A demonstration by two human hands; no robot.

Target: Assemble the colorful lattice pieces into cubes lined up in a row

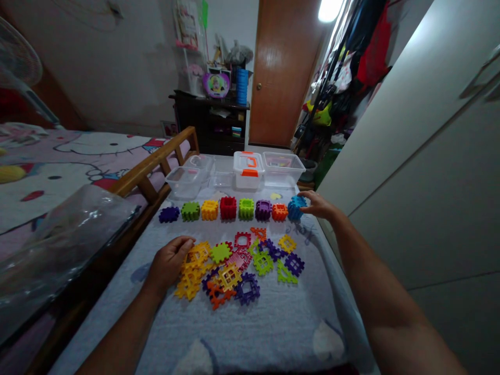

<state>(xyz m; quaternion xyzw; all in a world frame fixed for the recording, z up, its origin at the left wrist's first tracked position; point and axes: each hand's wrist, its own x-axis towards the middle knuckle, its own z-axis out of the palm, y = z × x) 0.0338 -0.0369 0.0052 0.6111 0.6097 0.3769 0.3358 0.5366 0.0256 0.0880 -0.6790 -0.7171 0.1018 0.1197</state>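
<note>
My right hand pinches a blue stack of interlocking plastic tiles at the right end of a row of tile stacks. Beside it in that row stand an orange stack, a purple stack, a light green stack and a red stack. My left hand rests with curled fingers against the yellow tiles at the left of a loose pile. Whether a tile sits in those fingers is hidden. Light green tiles and dark purple tiles also lie loose.
Behind the row stand clear plastic boxes and a lidded box with orange clips. A wooden bed rail borders the cloth-covered table on the left. A pale cabinet rises at the right.
</note>
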